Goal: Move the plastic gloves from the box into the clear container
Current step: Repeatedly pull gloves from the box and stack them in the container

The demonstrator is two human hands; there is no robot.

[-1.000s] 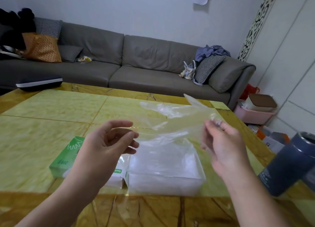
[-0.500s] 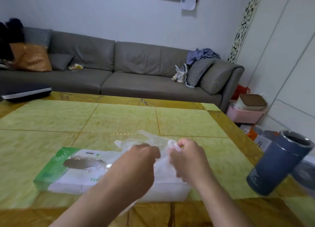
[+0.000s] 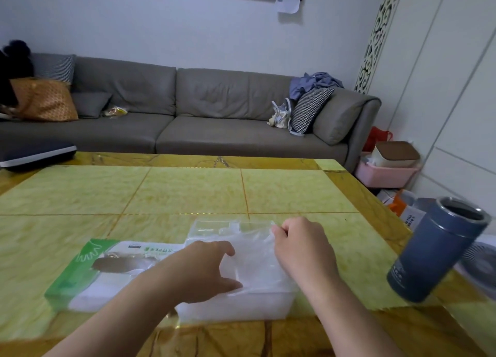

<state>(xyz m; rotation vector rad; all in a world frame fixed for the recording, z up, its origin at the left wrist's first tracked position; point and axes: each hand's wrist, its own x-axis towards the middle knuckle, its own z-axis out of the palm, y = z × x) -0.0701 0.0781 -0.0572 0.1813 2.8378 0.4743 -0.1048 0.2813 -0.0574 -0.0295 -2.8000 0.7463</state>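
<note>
A green and white glove box (image 3: pixel 88 270) lies flat near the table's front edge, its oval opening facing up. Right beside it stands the clear container (image 3: pixel 241 307), filled with thin plastic gloves (image 3: pixel 255 252). My left hand (image 3: pixel 204 270) lies over the container's left side, fingers spread and pressing down on the gloves. At the far right corner of the container my right hand (image 3: pixel 300 246) has its fingers curled, pinching the edge of the top glove.
A dark blue metal tumbler (image 3: pixel 437 249) stands at the table's right edge. The yellow stone table (image 3: pixel 188 190) stretches back to a grey sofa (image 3: pixel 214 109). A dark flat case (image 3: pixel 35 152) lies at the far left corner; baskets sit on the floor at right.
A second ago both hands held a glove stretched in the air above the container. They came down onto the container, then spread apart, flattening the glove inside it.
</note>
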